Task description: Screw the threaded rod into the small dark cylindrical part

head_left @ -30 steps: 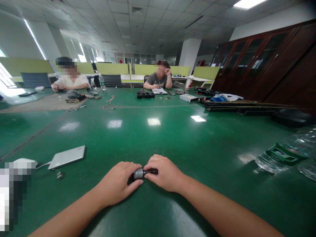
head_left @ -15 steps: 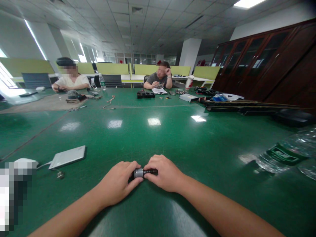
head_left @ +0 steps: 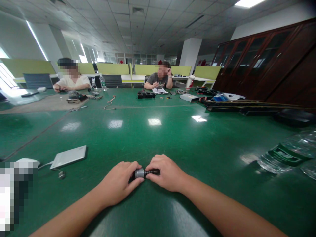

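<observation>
Just above the green table (head_left: 170,138), both of my hands meet around a small part lying crosswise. My left hand (head_left: 120,182) has its thumb and fingers closed round a short grey metal cylinder (head_left: 139,173), whose left end is hidden in the grip. From the cylinder's right side comes a dark, stepped shaft (head_left: 153,171). The thumb and fingers of my right hand (head_left: 165,172) pinch this shaft. I cannot tell whether cylinder and shaft are one piece or two.
Left of my hands lies a white flat device (head_left: 69,157) with a short cable. Clear plastic bottles (head_left: 283,156) lie at the right. Two people sit across the table, near a black tray (head_left: 146,95) and a clipboard (head_left: 160,91). Dark rails (head_left: 247,107) lie at the far right.
My right hand has shifted slightly right, and a little more of the dark shaft shows between the hands. My left hand keeps its grip on the cylinder.
</observation>
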